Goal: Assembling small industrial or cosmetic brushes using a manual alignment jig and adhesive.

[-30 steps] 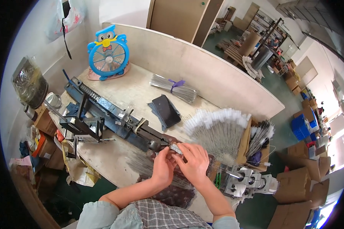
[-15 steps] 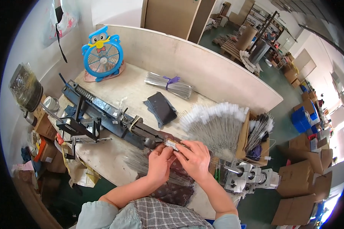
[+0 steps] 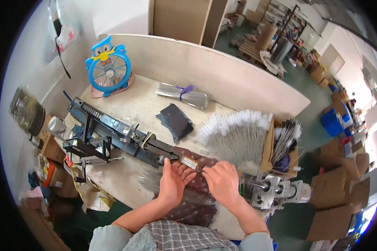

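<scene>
My left hand is turned palm up with its fingers apart, just under the end of a long dark metal fixture. A small pale rectangular piece with an amber edge sits at that fixture's right end, by my left fingertips. To the right of it, my right hand has its fingers curled and pinched together; whatever is between them is hidden or too small to name. Below both hands lie a dark dotted cloth and thin wire stems.
A fan of white-tipped wire brushes lies beside a cardboard box of more brushes. Behind are a tied wire bundle, a phone and a blue fan. A metal machine stands right, a cranked stand left.
Both hands were together on the pale piece. My left hand has opened and turned palm up; my right has drawn back to the right. The view has shifted slightly.
</scene>
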Demonstrator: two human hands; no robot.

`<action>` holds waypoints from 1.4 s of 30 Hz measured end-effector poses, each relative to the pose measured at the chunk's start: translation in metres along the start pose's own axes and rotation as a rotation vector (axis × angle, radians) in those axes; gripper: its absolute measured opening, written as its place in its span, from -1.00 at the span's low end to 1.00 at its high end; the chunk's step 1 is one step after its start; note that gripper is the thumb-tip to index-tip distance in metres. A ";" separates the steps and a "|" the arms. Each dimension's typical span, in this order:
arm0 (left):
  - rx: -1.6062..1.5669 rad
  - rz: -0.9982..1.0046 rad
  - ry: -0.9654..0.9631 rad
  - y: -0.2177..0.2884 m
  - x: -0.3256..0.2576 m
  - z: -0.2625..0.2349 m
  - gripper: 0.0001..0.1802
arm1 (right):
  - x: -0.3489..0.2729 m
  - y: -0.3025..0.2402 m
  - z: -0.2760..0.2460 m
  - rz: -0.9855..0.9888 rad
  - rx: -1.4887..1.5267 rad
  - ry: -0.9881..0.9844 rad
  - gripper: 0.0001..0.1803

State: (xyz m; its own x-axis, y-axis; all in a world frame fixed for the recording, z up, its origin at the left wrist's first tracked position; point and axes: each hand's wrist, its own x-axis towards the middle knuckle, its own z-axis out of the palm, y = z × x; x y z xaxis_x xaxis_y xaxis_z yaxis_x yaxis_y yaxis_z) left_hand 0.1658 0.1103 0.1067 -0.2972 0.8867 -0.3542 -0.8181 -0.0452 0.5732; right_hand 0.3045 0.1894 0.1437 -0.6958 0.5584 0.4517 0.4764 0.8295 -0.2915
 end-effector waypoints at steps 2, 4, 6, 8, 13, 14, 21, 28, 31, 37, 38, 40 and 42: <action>0.050 0.023 -0.016 0.001 -0.001 0.002 -0.34 | 0.003 0.000 -0.003 0.007 0.029 -0.017 -0.82; 0.095 0.013 -0.023 0.003 0.000 -0.003 -0.38 | 0.001 -0.001 -0.007 0.063 0.047 -0.057 -0.81; 0.122 0.026 -0.033 -0.001 -0.005 -0.004 -0.42 | -0.001 0.002 -0.011 0.045 0.106 0.028 -0.82; 0.240 -0.065 0.047 -0.003 -0.007 -0.003 -0.41 | -0.009 0.003 -0.014 0.037 0.105 0.058 -0.81; 0.385 -0.047 0.077 0.024 -0.027 -0.057 -0.50 | -0.052 0.008 -0.012 0.158 0.231 -0.047 -0.86; 0.388 0.058 0.174 0.033 -0.028 -0.080 -0.51 | -0.060 0.005 -0.006 0.152 0.237 -0.052 -0.86; -0.329 0.312 0.453 0.143 -0.076 -0.310 -0.57 | -0.080 -0.033 0.056 0.182 0.217 -0.300 -0.86; 0.014 0.661 1.074 0.179 -0.072 -0.325 -0.59 | -0.071 -0.028 0.051 0.409 0.139 -0.419 -0.82; 0.005 0.573 0.982 0.141 -0.064 -0.301 -0.58 | -0.074 -0.019 0.025 0.497 0.140 -0.475 -0.83; -0.168 0.043 0.297 0.049 -0.046 -0.166 -0.59 | -0.096 0.005 0.011 0.487 0.135 -0.353 -0.85; -0.134 -0.030 0.214 0.042 -0.040 -0.118 -0.62 | -0.098 0.007 0.013 0.456 0.116 -0.363 -0.86; 0.215 0.009 0.103 0.017 -0.020 -0.079 -0.62 | -0.103 0.013 0.012 0.428 0.099 -0.365 -0.85; 0.292 -0.111 0.064 -0.016 -0.006 -0.057 -0.67 | -0.108 0.014 0.012 0.321 0.053 -0.422 -0.77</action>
State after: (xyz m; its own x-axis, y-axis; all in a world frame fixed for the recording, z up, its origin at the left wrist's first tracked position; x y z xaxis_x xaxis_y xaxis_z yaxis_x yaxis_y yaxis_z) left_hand 0.1522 0.0796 0.0574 -0.2520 0.8476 -0.4670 -0.6740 0.1926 0.7132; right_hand 0.3798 0.1406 0.0810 -0.6806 0.7314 -0.0425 0.6805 0.6096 -0.4065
